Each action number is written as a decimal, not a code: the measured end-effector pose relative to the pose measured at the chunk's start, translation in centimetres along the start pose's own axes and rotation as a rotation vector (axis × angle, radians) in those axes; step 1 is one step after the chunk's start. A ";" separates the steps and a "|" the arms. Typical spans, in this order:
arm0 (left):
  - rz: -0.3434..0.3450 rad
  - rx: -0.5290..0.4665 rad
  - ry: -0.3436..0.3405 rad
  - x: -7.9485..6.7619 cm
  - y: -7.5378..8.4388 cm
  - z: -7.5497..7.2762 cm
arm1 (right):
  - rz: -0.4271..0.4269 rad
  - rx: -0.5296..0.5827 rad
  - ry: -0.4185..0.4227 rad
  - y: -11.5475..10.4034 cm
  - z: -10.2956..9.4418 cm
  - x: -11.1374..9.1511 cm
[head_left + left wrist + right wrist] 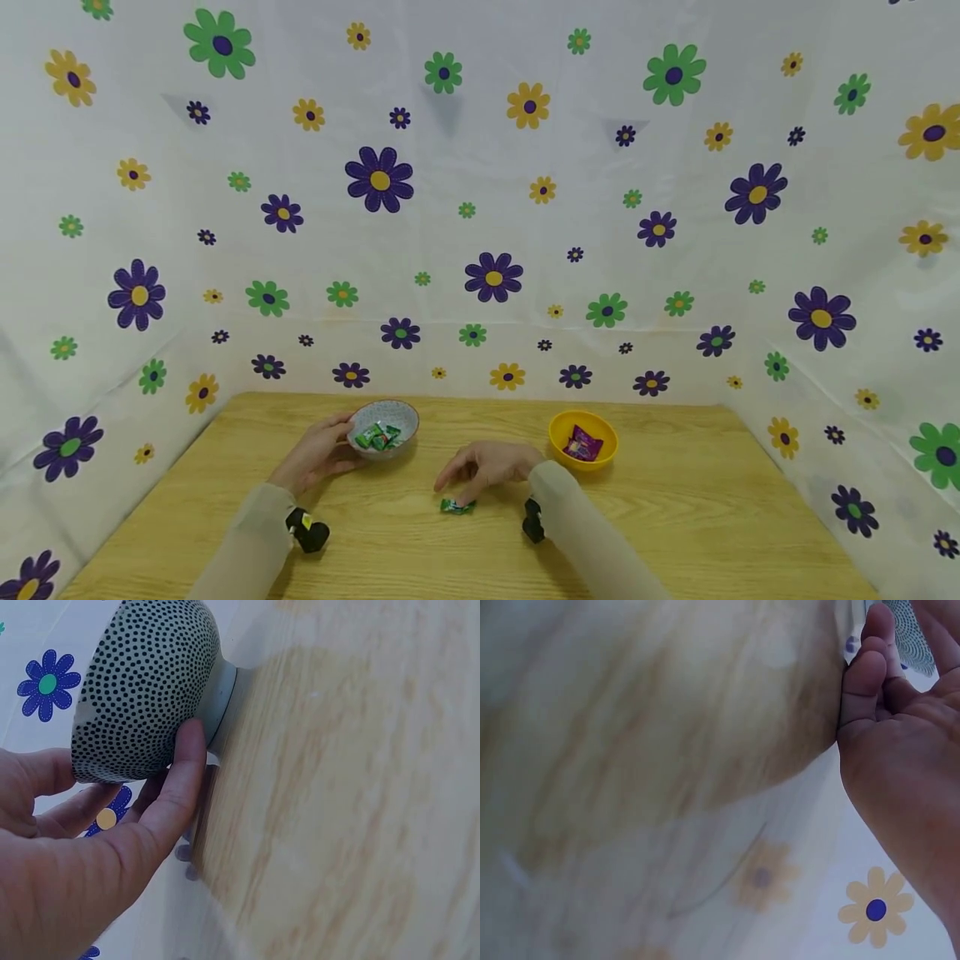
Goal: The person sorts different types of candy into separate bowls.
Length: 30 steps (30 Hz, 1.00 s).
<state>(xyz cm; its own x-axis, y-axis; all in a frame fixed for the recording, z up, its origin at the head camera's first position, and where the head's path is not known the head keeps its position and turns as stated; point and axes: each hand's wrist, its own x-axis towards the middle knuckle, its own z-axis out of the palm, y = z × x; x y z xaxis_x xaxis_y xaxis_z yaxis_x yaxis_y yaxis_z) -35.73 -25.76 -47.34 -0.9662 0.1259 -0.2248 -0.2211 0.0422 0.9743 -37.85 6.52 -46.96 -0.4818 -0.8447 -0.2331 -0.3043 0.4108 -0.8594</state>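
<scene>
My left hand [321,454] holds the left side of a bowl [384,452] standing on the table. This bowl is pale with dark dots outside; several green-wrapped candies [378,437] lie inside. In the left wrist view, the left hand [112,832] has fingertips at the rim and near the foot of the dotted bowl [150,690]. Over one loose green-wrapped candy [457,506] hovers my right hand [487,468], thumb at the wrapper and index finger apart from it. The right wrist view shows the right hand's [907,727] outer fingers bent; the candy is hidden there.
A yellow bowl [555,443] with purple-wrapped candies [582,443] stands right of my right hand. The wooden table [420,558] ends at a flowered white cloth [450,233] behind and at both sides. Each wrist wears a black camera.
</scene>
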 end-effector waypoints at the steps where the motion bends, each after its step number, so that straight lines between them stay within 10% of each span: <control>1: -0.002 -0.003 -0.002 0.0 0.0 0.0 | -0.002 -0.012 0.000 0.0 0.1 0.0; 30: 0.007 0.016 -0.003 -0.1 0.1 0.2 | 0.032 -0.217 0.099 -0.5 1.1 0.1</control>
<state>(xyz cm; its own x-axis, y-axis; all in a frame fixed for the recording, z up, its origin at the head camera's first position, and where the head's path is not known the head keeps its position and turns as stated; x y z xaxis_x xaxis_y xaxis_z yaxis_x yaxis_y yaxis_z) -35.68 -25.55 -47.22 -0.9673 0.1293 -0.2181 -0.2123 0.0574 0.9755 -36.87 5.91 -47.02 -0.5688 -0.7968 -0.2038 -0.4517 0.5098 -0.7322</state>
